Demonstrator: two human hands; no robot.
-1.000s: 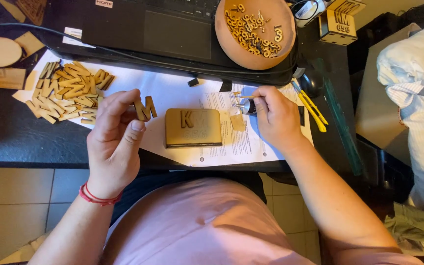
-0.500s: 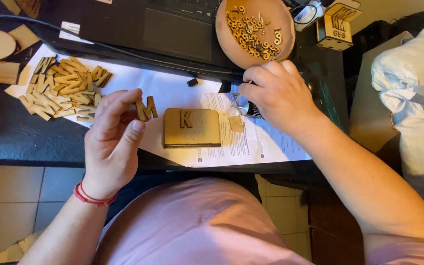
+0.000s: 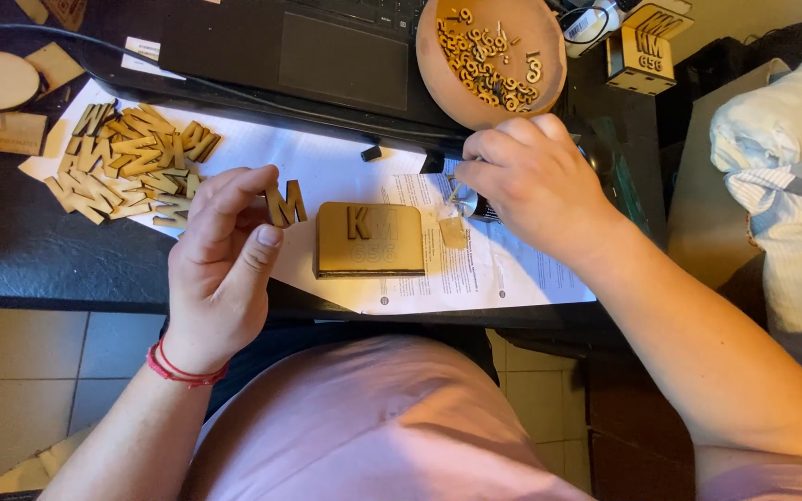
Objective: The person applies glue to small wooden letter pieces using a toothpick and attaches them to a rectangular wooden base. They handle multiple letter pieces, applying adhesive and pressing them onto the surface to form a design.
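Two hands at work: left hand [image 3: 225, 269] pinches a thin, light, stiff wooden letter cut-out [image 3: 285, 204] by its edges, beside the flat wooden block [image 3: 368, 239]; right hand [image 3: 536, 181] grips a small dark tube [image 3: 475, 206].

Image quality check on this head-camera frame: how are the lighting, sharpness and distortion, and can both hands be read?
Head view: warm, even indoor light, soft shadows under the left hand and right hand; no blown glare. The wooden letter and wooden block are sharp; the small dark object under the right hand's fingers is mostly hidden. Slight wide-angle stretch toward the edges; dark desk loses detail.
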